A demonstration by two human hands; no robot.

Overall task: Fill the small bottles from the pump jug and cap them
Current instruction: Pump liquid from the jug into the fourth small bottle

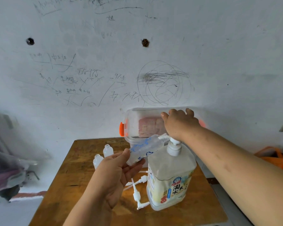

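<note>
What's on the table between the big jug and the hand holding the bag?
Loose white pump tops with tubes lie there, between the pump jug and the left hand holding the bag; head view.

I am looking into a plain room of a home, not a lab or a shop. The wall (pixel 219 46) is bare painted plaster, marked all over with pencil scribbles (pixel 163 84), handwritten characters and numbers, and has a rough hole (pixel 30 41) in it. A small worn wooden table (pixel 75 176) stands against it. On it is a household jug (pixel 170 178) with a cartoon label; behind that, a clear storage box (pixel 132 124) with orange clips. A soft bundle (pixel 5 168) lies left, an orange bag (pixel 274 159) right.
</note>
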